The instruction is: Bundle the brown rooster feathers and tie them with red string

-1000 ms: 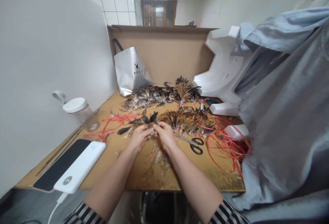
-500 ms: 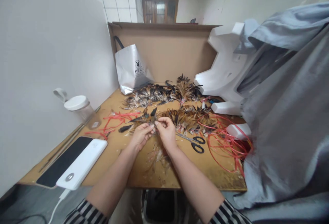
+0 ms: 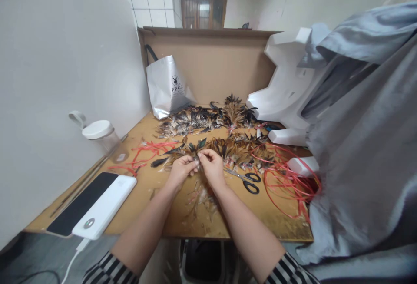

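Note:
My left hand [image 3: 182, 171] and my right hand [image 3: 212, 167] meet over the middle of the table, thumbs and fingertips pinched close together. Between the fingertips are the lower ends of a few dark, greenish feathers [image 3: 198, 144], whose tips fan upward; the exact grip is hidden by the fingers. Just behind and to the right lies a row of brown feathers [image 3: 241, 150]. A pair of scissors [image 3: 250, 183] with black handles rests right of my right hand. Loose feather scraps [image 3: 203, 199] lie on the table below my wrists.
A longer feather pile [image 3: 195, 121] lies farther back, before a silver bag [image 3: 167, 88]. Red plastic strips [image 3: 289, 184] tangle at right, with more strips [image 3: 143, 153] at left. A lidded jar [image 3: 104, 138], phone [image 3: 83, 201] and white power bank [image 3: 104, 208] stand left. White foam [image 3: 283, 84] leans right.
The dark feather that stood upright between my fingers now shows as a lower, wider fan. My fingertips have shifted slightly, and my hands remain in nearly the same place.

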Tool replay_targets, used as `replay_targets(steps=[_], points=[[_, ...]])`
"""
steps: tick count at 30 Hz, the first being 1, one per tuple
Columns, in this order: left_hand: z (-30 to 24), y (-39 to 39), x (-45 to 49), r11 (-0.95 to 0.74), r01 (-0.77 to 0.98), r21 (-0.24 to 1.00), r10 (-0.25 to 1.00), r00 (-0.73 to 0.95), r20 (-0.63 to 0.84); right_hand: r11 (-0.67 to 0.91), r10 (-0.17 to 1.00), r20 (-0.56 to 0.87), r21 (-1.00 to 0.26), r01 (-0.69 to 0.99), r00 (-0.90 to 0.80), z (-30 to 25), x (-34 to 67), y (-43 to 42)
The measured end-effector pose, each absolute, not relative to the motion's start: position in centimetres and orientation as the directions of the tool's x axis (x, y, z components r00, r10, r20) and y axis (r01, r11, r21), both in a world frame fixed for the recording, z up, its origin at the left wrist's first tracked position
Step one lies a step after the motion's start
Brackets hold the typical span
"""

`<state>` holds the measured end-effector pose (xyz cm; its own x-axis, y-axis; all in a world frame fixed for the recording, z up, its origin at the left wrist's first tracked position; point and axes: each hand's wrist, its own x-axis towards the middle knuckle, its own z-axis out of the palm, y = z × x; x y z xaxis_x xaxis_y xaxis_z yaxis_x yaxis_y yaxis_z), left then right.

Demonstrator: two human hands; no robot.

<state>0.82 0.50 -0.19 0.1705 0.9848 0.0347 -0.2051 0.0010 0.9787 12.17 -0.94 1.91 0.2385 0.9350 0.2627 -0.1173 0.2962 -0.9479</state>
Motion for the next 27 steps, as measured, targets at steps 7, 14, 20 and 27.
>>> replay_targets(steps=[7, 14, 20, 27], points=[[-0.13, 0.52, 0.8, -0.01, -0.227, 0.974, 0.984, 0.171, 0.05, 0.259, 0.945, 0.23, -0.961, -0.101, 0.234, 1.6, 12.17, -0.62], [0.3, 0.31, 0.75, 0.092, -0.305, 0.948, 0.977, 0.214, -0.026, 0.179, 0.976, 0.136, -0.945, -0.272, 0.171, 2.31, 12.25, -0.86], [0.37, 0.42, 0.41, 0.2, -0.464, 0.863, 0.954, 0.294, -0.063, 0.106, 0.99, 0.054, -0.89, -0.444, 0.128, 2.17, 12.15, -0.8], [0.23, 0.56, 0.28, 0.183, -0.489, 0.853, 0.959, 0.281, -0.045, 0.071, 0.996, 0.035, -0.851, -0.521, 0.079, 1.8, 12.38, -0.62]])
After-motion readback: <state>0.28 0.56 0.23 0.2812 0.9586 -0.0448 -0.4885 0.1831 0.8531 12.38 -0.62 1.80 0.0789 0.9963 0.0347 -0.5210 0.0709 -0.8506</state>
